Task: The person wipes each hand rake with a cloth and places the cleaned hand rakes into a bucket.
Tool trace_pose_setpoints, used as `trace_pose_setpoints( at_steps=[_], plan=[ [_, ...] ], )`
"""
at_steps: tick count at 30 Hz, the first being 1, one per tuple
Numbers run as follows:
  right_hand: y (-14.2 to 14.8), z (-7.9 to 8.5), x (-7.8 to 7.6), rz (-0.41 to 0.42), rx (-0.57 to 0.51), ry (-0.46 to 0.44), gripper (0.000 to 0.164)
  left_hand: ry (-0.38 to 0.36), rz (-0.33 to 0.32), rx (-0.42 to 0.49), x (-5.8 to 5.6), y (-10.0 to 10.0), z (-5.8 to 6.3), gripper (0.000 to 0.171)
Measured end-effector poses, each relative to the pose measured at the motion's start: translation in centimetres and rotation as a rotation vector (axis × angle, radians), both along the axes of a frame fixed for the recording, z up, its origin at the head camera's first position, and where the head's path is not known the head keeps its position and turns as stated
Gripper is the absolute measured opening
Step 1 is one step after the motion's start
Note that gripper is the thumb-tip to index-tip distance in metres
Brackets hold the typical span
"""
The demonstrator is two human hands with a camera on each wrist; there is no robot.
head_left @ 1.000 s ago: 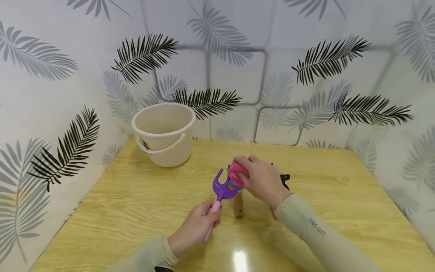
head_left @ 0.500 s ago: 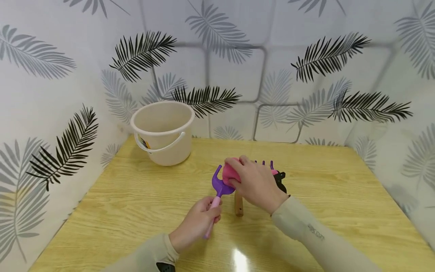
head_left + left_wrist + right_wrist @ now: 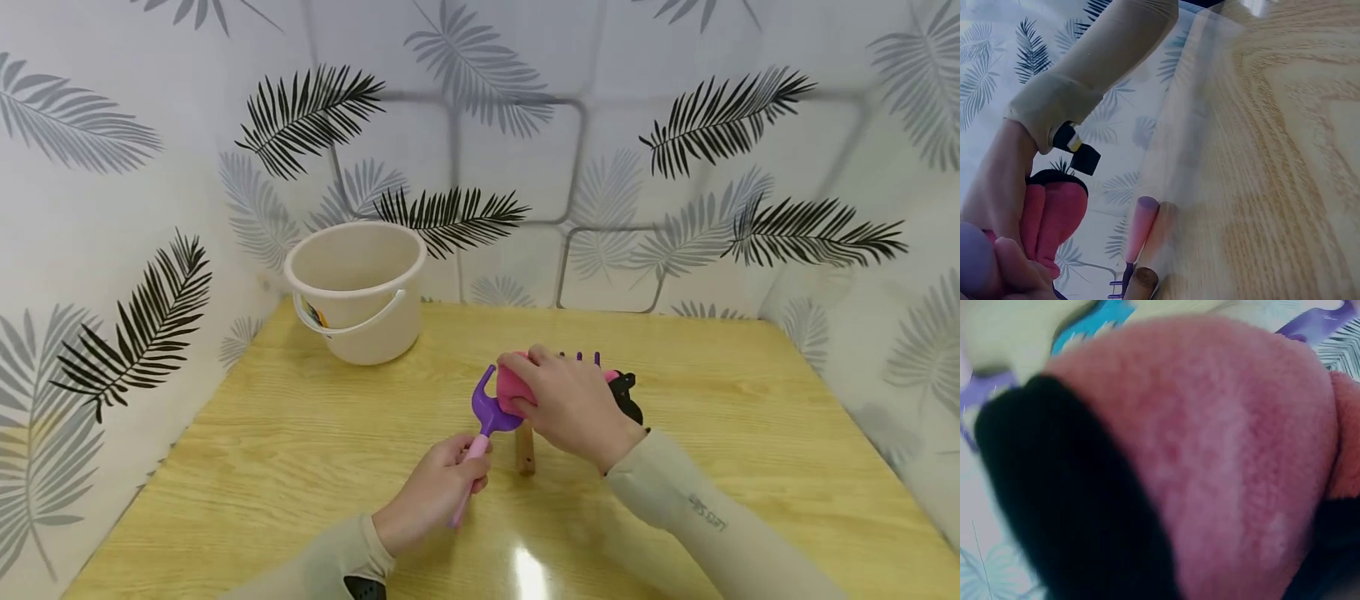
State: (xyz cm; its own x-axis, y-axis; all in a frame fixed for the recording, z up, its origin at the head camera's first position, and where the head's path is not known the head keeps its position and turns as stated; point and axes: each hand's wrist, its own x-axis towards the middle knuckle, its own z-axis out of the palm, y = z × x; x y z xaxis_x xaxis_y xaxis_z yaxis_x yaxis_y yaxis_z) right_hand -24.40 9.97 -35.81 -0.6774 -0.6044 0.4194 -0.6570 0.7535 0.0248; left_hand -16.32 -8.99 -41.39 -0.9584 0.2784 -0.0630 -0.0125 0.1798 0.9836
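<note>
In the head view, the left hand (image 3: 442, 487) curled round the handle of a purple hand fork (image 3: 486, 426), whose long axis ran forward and slightly right from that grip; the right hand (image 3: 566, 404), nearer the fork's head, clasped a pink cloth (image 3: 512, 390) over it. The left wrist view showed a wooden handle (image 3: 1141, 284); in the right wrist view, the cloth dominated.
</note>
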Motion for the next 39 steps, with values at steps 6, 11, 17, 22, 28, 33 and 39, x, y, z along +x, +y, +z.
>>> trace_pose_setpoints(
  at_steps=[6, 11, 17, 22, 28, 33, 39],
  plan=[
    [0.1, -0.4, -0.3, 0.024, 0.025, 0.058, 0.040, 0.011, 0.001, 0.002, 0.5, 0.3, 0.6, 0.027],
    [-0.3, -0.5, 0.5, 0.073, 0.004, 0.000, 0.044, -0.013, 0.013, 0.004, 0.1, 0.1, 0.0, 0.025],
    [-0.5, -0.2, 1.2, 0.065, 0.004, -0.017, 0.048, -0.041, 0.014, 0.008, -0.3, 0.0, -0.1, 0.029],
    [0.0, -0.6, 0.8, 0.038, 0.002, -0.043, 0.051, -0.012, -0.001, 0.002, -0.1, 0.1, -0.1, 0.030],
    [0.9, -1.3, -0.8, -0.043, 0.012, -0.028, 0.052, 0.005, -0.030, -0.018, 0.4, 0.2, -0.1, 0.023],
    [0.7, -0.9, -1.0, 0.021, -0.065, 0.024, 0.049, 0.039, -0.008, -0.031, 0.4, 0.3, 0.0, 0.023],
    [-1.2, -0.3, -0.2, 0.063, -0.076, 0.031, 0.043, 0.017, -0.017, -0.006, 0.1, 0.4, 0.1, 0.020]
  ],
)
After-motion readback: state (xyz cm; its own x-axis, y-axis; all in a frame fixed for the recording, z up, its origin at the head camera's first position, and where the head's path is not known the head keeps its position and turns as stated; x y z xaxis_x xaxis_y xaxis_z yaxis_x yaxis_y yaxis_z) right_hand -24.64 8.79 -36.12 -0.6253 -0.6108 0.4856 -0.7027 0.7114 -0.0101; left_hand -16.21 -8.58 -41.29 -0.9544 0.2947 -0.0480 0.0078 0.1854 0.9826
